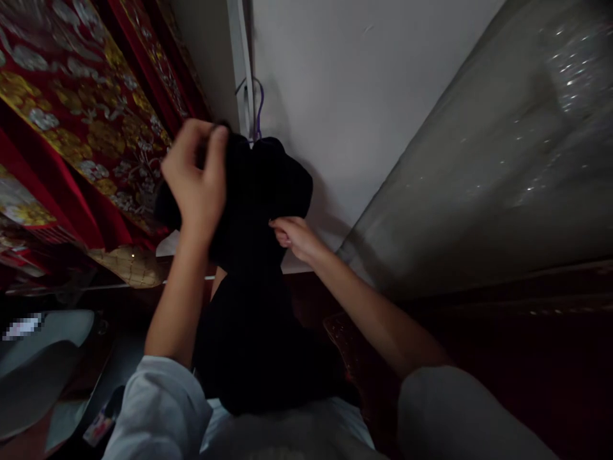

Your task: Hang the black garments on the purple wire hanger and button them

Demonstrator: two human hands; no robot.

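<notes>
A black garment, probably a top, hangs against the wall from a thin purple hanger. Dark fabric hides its folds and details. My left hand is raised at the garment's upper left, thumb and fingers closed on a bit of the black cloth; motion blurs it slightly. Lower down, at the right edge, my right hand pinches the garment's side between thumb and fingertips.
Red cloth with gold and silver embroidery hangs at the left. A large plastic-wrapped panel leans on the right against the white wall. Pale chairs stand at the lower left. A dark wooden edge lies below my right forearm.
</notes>
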